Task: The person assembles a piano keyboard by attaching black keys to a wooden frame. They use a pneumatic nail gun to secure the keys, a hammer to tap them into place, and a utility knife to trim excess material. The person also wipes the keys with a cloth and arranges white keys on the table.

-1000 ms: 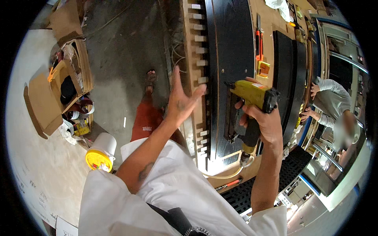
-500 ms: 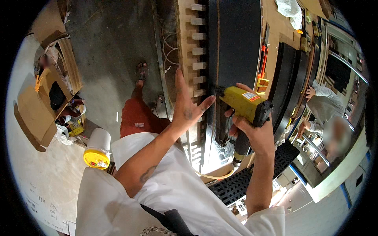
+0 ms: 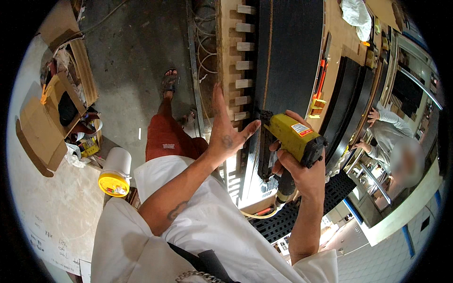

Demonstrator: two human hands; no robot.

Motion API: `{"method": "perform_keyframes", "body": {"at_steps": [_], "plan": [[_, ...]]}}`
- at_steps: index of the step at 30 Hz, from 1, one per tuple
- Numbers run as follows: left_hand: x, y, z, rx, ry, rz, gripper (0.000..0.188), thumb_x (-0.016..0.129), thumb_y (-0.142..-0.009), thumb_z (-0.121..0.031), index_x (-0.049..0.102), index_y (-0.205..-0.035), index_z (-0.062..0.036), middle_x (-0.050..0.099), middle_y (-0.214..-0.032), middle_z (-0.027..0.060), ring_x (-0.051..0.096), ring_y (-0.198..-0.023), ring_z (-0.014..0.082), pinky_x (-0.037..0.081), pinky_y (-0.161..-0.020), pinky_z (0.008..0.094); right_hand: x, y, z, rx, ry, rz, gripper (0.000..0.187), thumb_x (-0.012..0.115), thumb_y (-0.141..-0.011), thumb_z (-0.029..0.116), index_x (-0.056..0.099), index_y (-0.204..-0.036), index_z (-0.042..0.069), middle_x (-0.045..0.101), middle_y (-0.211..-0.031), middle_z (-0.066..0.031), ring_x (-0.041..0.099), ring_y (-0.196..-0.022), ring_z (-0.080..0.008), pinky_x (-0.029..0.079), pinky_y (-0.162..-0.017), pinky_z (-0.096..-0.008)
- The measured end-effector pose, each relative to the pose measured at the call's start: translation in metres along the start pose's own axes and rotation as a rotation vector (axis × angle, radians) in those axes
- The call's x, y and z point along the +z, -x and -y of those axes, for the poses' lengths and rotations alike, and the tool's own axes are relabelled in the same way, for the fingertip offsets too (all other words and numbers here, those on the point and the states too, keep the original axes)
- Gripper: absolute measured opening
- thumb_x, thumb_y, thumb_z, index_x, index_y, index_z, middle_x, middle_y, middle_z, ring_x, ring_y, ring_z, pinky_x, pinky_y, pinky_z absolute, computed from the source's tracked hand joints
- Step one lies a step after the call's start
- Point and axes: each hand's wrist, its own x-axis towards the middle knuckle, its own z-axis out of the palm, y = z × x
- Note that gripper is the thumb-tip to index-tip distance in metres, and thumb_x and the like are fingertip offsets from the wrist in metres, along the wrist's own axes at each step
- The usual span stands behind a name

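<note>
Here, grips a yellow nail gun (image 3: 291,131) right of frame centre in a curled right hand (image 3: 301,170), pointing it upper left over a black panel (image 3: 292,49) running up the frame; spreads the empty left hand (image 3: 228,137) near its nose, perhaps touching pale blocks (image 3: 244,83).

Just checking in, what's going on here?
The right hand grips a yellow nail gun over a long black board; whether its nose touches is unclear. The left hand is open, fingers spread, beside the row of pale blocks. A co-worker is off to the right.
</note>
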Motion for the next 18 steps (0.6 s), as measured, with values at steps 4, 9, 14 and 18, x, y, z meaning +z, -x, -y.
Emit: {"method": "perform_keyframes", "body": {"at_steps": [4,9,14,18], "plan": [[0.001,-0.001,0.006,0.021,-0.022,-0.002,0.133,0.076,-0.082,-0.06,-0.016,-0.156,0.0003,-0.003,-0.161,0.0351,0.004,-0.152,0.0474,0.015,-0.124,0.0527,0.0,-0.001,0.006,0.06,-0.016,0.018,0.07,0.066,-0.077,-0.004,0.052,-0.145,0.009,0.069,-0.106,-0.0102,0.068,-0.087,-0.0137,0.06,-0.073,-0.0284],[0.0,0.0,0.003,0.015,-0.023,-0.015,0.133,0.076,-0.081,-0.061,-0.016,-0.156,0.0,-0.003,-0.162,0.0358,0.002,-0.152,0.048,0.013,-0.125,0.0521,0.003,-0.004,-0.007,-0.065,-0.037,-0.051,0.075,0.07,-0.071,0.003,0.052,-0.144,0.003,0.073,-0.091,-0.0145,0.07,-0.06,-0.0152,0.06,-0.053,-0.0268],[0.0,-0.001,0.002,0.019,0.026,-0.008,0.133,0.076,-0.081,-0.061,-0.016,-0.157,-0.0004,-0.001,-0.161,0.0356,0.005,-0.152,0.0482,0.014,-0.124,0.0536,0.004,-0.004,-0.003,-0.044,-0.034,-0.052,0.075,0.071,-0.072,0.005,0.052,-0.144,0.003,0.072,-0.091,-0.0139,0.069,-0.059,-0.0153,0.06,-0.052,-0.0265],[0.001,-0.001,0.006,0.073,-0.074,-0.033,0.133,0.081,-0.08,-0.052,-0.016,-0.157,-0.0022,0.018,-0.157,0.0302,0.031,-0.144,0.04,0.034,-0.117,0.049,0.004,-0.005,-0.001,-0.024,-0.004,-0.054,0.075,0.073,-0.072,0.007,0.051,-0.144,0.003,0.072,-0.091,-0.0133,0.07,-0.06,-0.0154,0.059,-0.052,-0.0264]]}}
